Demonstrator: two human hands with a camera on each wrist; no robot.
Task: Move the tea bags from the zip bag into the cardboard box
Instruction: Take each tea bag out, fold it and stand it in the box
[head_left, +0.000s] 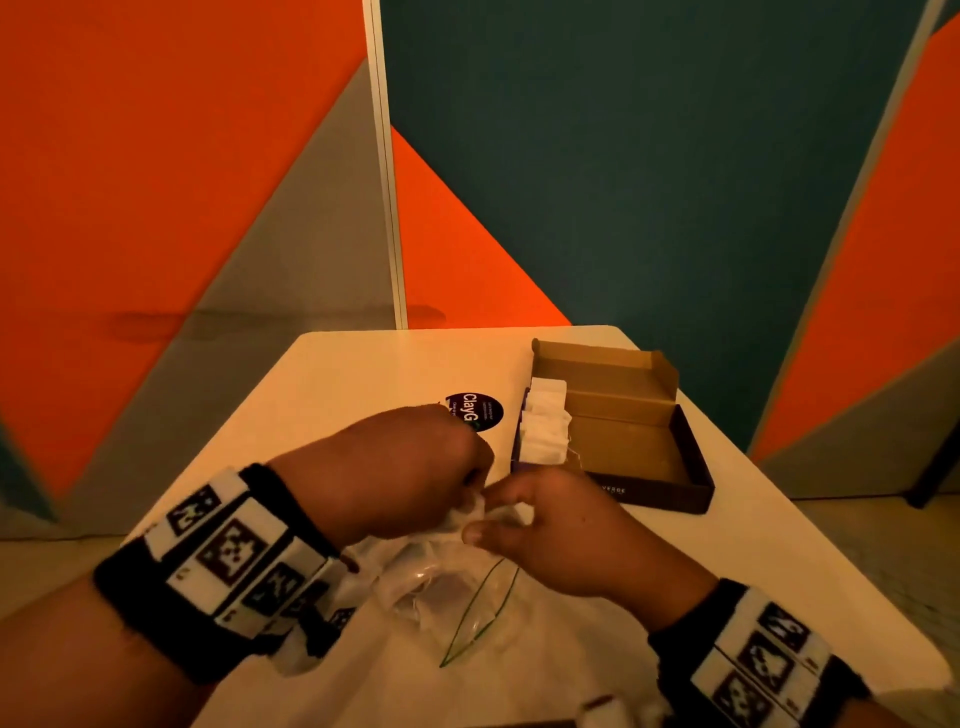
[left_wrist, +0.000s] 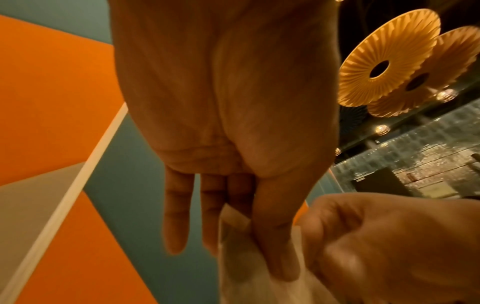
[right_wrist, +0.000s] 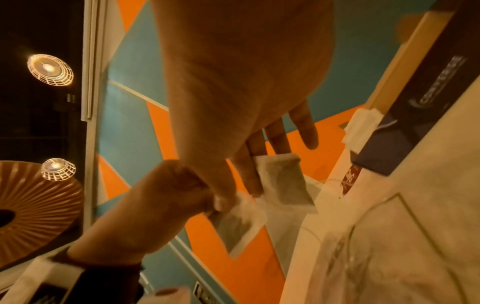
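Observation:
Over the table both hands meet on a small bunch of white tea bags (head_left: 462, 517). My left hand (head_left: 475, 483) pinches it from the left with thumb against fingers, and my right hand (head_left: 485, 514) pinches it from the right between thumb and index. In the right wrist view one tea bag (right_wrist: 285, 181) hangs by the right fingers and another (right_wrist: 236, 228) below the left hand (right_wrist: 176, 191). The clear zip bag (head_left: 441, 587) lies crumpled under the hands, its green-edged mouth open. The open cardboard box (head_left: 639, 452) stands behind and to the right, with several tea bags (head_left: 545, 426) stacked at its left end.
A round dark sticker (head_left: 475, 410) lies on the pale table (head_left: 363, 374) just beyond the left hand. Orange, grey and teal wall panels (head_left: 623, 182) stand close behind the table. The box's lid flap (head_left: 597, 364) is folded back towards the wall.

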